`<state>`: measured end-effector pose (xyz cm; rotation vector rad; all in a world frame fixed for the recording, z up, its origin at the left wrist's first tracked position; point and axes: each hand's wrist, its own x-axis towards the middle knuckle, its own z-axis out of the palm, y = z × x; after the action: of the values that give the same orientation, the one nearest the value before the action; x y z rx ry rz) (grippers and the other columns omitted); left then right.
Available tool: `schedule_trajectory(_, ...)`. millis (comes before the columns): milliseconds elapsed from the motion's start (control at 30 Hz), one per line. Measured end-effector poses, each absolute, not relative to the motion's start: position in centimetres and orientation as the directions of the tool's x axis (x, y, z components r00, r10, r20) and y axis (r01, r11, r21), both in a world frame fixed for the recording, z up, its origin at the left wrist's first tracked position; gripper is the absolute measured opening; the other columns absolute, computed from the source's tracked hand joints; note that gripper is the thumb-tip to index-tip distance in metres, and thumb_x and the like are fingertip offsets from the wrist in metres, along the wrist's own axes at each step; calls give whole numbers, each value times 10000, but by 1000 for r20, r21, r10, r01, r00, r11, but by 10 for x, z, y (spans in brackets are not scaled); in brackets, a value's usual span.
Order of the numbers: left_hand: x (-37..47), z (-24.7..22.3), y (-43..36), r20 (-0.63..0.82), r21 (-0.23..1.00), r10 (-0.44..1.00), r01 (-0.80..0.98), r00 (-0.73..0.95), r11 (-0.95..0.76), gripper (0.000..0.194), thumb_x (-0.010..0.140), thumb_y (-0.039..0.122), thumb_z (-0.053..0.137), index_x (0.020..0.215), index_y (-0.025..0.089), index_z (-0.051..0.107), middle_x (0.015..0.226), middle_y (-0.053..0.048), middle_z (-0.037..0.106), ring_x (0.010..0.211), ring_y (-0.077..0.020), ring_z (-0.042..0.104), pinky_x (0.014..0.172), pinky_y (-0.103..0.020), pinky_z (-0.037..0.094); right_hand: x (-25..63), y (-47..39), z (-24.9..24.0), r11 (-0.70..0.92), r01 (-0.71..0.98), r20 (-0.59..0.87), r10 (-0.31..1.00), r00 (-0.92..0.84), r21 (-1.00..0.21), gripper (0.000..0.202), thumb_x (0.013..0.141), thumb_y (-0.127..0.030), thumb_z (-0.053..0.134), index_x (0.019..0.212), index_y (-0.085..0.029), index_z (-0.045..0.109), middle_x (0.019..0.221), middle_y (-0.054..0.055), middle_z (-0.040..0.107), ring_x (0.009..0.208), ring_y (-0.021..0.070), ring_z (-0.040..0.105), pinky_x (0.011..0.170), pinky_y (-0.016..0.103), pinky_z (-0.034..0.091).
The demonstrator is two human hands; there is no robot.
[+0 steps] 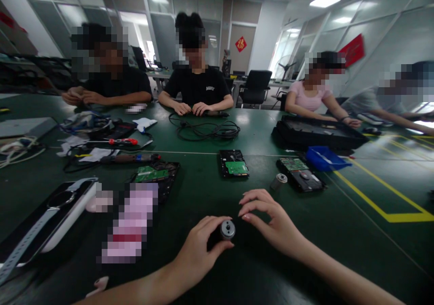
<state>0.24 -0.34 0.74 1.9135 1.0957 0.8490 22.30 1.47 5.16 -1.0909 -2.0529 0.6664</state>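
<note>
On the green bench (257, 269), the person's left hand (200, 246) is pinching a small metal cylinder (227, 229) between thumb and fingers, in front of the person, its round end with small holes facing up. The right hand (267, 219) is just beside it, holding nothing, with its fingers bent and a little apart.

Beyond the right hand there is a second metal cylinder (279, 181), near a hard drive (301, 174) with green circuit board. Another drive (233, 163) lies more to the left; it has small pale marks, but I cannot read them.

Across the bench, a person in black shirt (196, 86) has white letters on the chest, too blurred for me to read surely. On the door behind is a red diamond sign (240, 44) with the gold character "福".
</note>
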Motion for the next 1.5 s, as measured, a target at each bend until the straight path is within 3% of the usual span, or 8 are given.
schedule_trajectory(267, 0, 7, -6, 136, 866, 906, 397, 400, -304, 385, 848, 192, 675, 1212, 271, 578, 1164, -27, 657, 1090, -233, 608, 985, -395, 461, 313, -13, 13, 308, 784, 135, 950, -281, -539, 166, 888, -388, 610, 914, -291, 741, 1168, 80, 587, 1193, 312, 456, 1005, 532, 376)
schedule_trajectory(433, -1, 9, -7, 118, 865, 905, 405, 409, -295, 380, 866, 206, 641, 1230, 273, 556, 1192, -35, 643, 1115, -236, 593, 999, -406, 453, 325, -24, -1, 302, 835, 117, 953, -280, -461, 200, 864, -428, 631, 1011, -339, 735, 1265, 70, 568, 1235, 330, 429, 1006, 549, 374)
schedule_trajectory(567, -1, 11, -7, 117, 857, 907, 420, 404, -298, 389, 870, 250, 638, 1247, 278, 546, 1217, -42, 634, 1136, -242, 584, 1013, -416, 445, 327, -24, -4, 320, 831, 126, 947, -296, -455, 185, 841, -455, 657, 978, -370, 747, 1298, 51, 567, 1250, 345, 422, 1002, 568, 369)
schedule_trajectory(700, 0, 10, -7, 113, 852, 911, 433, 397, -294, 377, 869, 271, 641, 1239, 275, 564, 1208, -46, 642, 1129, -246, 588, 1013, -417, 439, 313, -19, 7, 336, 785, 168, 942, -292, -521, 143, 862, -409, 648, 922, -340, 758, 1203, 64, 622, 1184, 328, 489, 977, 556, 386)
schedule_trajectory(900, 3, 14, -4, 98, 883, 914, 390, 394, -263, 355, 840, 203, 662, 1187, 263, 627, 1151, -41, 673, 1074, -237, 611, 962, -359, 457, 239, 3, 45, 470, 536, 296, 876, -380, -701, 129, 891, -290, 642, 979, -305, 735, 1023, 31, 687, 988, 210, 608, 894, 392, 451)
schedule_trajectory(1133, 5, 15, -3, 111, 908, 917, 335, 382, -250, 181, 829, 200, 676, 1009, 213, 689, 1002, -42, 698, 943, -228, 636, 854, -315, 495, 187, 13, 42, 532, 446, 329, 827, -455, -720, 92, 841, -230, 709, 903, -283, 753, 948, -2, 712, 926, 176, 634, 851, 334, 431)
schedule_trajectory(1367, 4, 9, -3, 143, 904, 903, 318, 405, -285, 240, 858, 200, 659, 1096, 233, 651, 1053, -33, 677, 986, -216, 619, 896, -315, 484, 191, 13, 36, 560, 424, 375, 813, -445, -712, 123, 867, -192, 673, 941, -271, 732, 910, -6, 724, 886, 163, 643, 841, 308, 429)
schedule_trajectory(1500, 4, 8, -4, 135, 893, 903, 344, 408, -289, 237, 864, 199, 651, 1099, 231, 639, 1066, -40, 670, 1000, -220, 615, 905, -326, 485, 190, 16, 38, 538, 460, 324, 823, -467, -706, 120, 877, -224, 665, 949, -288, 735, 933, -6, 707, 891, 162, 630, 822, 305, 423)
